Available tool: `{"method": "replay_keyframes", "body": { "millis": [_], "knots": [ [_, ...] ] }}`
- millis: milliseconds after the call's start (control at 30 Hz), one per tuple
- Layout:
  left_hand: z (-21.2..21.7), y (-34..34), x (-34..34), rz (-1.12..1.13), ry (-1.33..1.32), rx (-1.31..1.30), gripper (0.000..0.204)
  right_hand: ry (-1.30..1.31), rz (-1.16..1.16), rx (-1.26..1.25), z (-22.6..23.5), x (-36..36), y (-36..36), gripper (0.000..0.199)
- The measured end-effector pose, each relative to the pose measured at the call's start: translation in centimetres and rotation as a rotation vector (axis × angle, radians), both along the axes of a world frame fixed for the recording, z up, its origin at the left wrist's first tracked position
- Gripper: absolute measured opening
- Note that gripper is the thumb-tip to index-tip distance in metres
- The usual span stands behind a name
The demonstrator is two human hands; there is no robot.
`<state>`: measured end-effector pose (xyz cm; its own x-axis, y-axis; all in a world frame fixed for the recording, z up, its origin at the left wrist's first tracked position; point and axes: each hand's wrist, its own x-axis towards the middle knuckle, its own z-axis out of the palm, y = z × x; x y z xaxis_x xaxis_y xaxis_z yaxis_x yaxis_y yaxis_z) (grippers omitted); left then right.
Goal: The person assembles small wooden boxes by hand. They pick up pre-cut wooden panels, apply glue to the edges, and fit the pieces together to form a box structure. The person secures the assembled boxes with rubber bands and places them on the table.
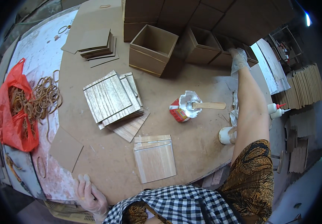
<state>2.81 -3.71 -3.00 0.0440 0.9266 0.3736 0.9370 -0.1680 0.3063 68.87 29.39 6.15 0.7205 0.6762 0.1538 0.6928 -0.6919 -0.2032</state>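
Note:
My right hand (239,59), in a clear glove, reaches to the far right of the table, its fingers closed over the rim of a brown wooden box at the end of a row; the fingertips are partly hidden. My left hand (90,196), also gloved, rests at the near left table edge with loosely bent fingers and nothing visible in it. Beside it lies a thin brown panel (66,149). A grooved wooden panel (155,160) lies in front of me. Behind it is a stack of grooved panels (110,97). A red tub of white paste (179,113) holds a wooden-handled brush (209,105).
An open-topped box (149,56) stands mid-back, before a wall of stacked boxes (183,15). Thin brown boards (97,43) are piled at back left. A red bag (17,128) of rubber bands sits left. A white container (226,135) and glue bottles (276,111) flank my right arm.

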Motion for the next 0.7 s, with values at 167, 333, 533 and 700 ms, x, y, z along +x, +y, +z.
{"method": "replay_keyframes", "body": {
  "millis": [167, 333, 533, 700],
  "knots": [
    [0.0, 0.1, 0.1, 0.002, -0.005, 0.008, 0.03, 0.085, -0.011, 0.017, -0.2, 0.8, 0.0, 0.061],
    [0.2, 0.1, 0.1, 0.006, -0.007, 0.005, 0.029, 0.066, -0.027, 0.122, -0.8, -0.2, 0.0, 0.071],
    [-0.2, 0.2, -0.1, -0.023, -0.021, 0.039, 0.03, -0.074, -0.008, 0.2, -0.4, -0.2, -1.5, 0.07],
    [0.5, 0.3, 0.3, -0.013, -0.017, 0.048, 0.032, -0.155, -0.004, 0.281, 2.5, -3.3, -2.7, 0.059]
  ]
}}
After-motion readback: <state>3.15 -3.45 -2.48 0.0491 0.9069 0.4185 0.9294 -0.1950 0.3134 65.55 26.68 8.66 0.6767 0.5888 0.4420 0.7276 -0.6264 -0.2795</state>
